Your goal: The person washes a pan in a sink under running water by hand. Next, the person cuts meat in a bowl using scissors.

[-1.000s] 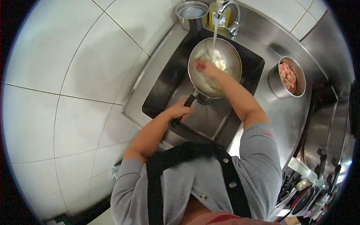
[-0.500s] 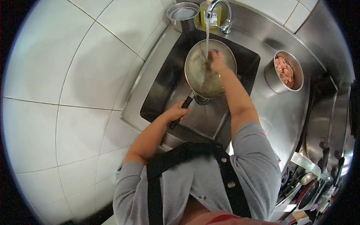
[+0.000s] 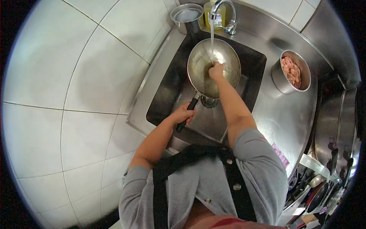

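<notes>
A round metal frying pan with a black handle is held over the sink, its inside facing up. My left hand is wrapped round the pan's handle. Inside the pan, my right hand presses against the surface with its fingers curled down; whatever it may hold is hidden beneath it. Water from the running faucet falls into the pan just above that hand.
A metal pot and a bottle of yellow liquid stand behind the sink. On the right counter sits a metal pot of raw minced meat. Pans and utensils, including a ladle, are at lower right.
My right hand has moved down within the pan, from near its upper right toward the middle. My left hand keeps its hold on the handle. The water still runs.
</notes>
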A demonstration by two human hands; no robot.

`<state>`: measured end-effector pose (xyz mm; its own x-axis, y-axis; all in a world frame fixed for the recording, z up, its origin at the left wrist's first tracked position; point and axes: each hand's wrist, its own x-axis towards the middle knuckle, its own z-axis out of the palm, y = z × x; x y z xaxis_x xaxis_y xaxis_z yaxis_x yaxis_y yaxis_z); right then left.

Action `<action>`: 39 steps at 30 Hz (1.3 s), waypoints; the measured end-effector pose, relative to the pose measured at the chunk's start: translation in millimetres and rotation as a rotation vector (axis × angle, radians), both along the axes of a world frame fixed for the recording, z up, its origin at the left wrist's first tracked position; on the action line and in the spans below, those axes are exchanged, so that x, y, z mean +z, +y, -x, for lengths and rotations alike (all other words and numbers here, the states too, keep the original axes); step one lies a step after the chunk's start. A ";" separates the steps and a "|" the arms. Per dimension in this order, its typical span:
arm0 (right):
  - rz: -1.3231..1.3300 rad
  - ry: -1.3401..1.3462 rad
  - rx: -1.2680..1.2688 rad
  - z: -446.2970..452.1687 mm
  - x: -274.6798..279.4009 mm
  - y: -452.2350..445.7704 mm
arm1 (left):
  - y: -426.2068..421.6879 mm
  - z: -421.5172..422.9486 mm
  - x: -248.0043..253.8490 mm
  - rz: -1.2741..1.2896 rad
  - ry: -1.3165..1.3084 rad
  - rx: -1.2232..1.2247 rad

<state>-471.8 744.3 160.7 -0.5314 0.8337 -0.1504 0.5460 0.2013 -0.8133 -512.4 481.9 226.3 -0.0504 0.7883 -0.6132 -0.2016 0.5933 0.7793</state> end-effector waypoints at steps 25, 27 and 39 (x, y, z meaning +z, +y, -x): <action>-0.132 0.399 0.518 11.8 32.9 -21.7 | -2.2 -3.4 14.0 0.059 -0.114 -0.056; 0.050 -0.281 1.208 -1.7 48.6 -20.6 | -4.3 -1.9 3.2 0.025 -0.115 -0.018; -0.206 -0.517 0.254 -27.8 -80.5 65.2 | 0.8 -3.6 -0.1 0.011 0.065 -0.013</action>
<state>-444.0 809.6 80.2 -0.6183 0.7299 -0.2914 0.7741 0.5015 -0.3863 -508.8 482.7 226.2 -0.0806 0.7827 -0.6172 -0.1427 0.6038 0.7843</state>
